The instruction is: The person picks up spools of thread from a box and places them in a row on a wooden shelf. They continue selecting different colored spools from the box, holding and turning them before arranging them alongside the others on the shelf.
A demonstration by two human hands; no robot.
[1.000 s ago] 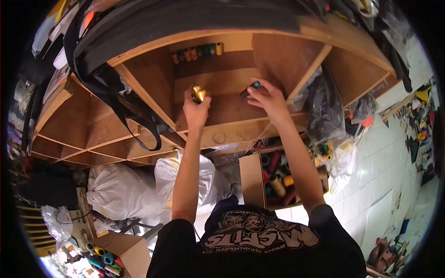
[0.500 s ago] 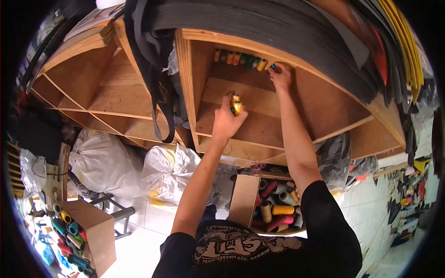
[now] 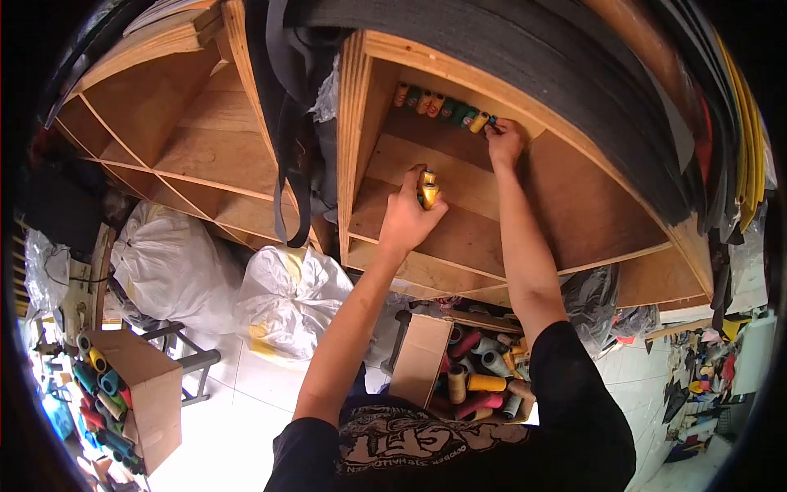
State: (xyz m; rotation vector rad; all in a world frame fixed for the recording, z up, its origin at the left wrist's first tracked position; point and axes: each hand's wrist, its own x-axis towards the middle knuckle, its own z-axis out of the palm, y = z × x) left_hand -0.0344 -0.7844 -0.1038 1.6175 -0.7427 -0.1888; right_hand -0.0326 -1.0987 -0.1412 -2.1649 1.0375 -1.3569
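My left hand [image 3: 407,220] is closed around yellow thread spools [image 3: 429,195], at least two, in front of the open shelf compartment [image 3: 426,160]. At the back of that compartment stands a row of small thread spools [image 3: 434,105] in green, orange and yellow. My right hand [image 3: 506,146] reaches to the right end of this row. Its fingers pinch a spool with a dark blue top [image 3: 492,123], beside a yellow spool [image 3: 479,122]; the hand hides most of the pinched one.
Below is a cardboard box [image 3: 422,353] of larger thread cones [image 3: 485,383]. Another box [image 3: 156,402] of cones stands at lower left. White sacks [image 3: 291,299] lie under the shelves. Dark strips [image 3: 291,139] hang beside the compartment, and more dark material drapes over its top.
The pinched spool has come down into place at the row's right end, close against the yellow one. My left hand still holds its spools; the view has shifted slightly.
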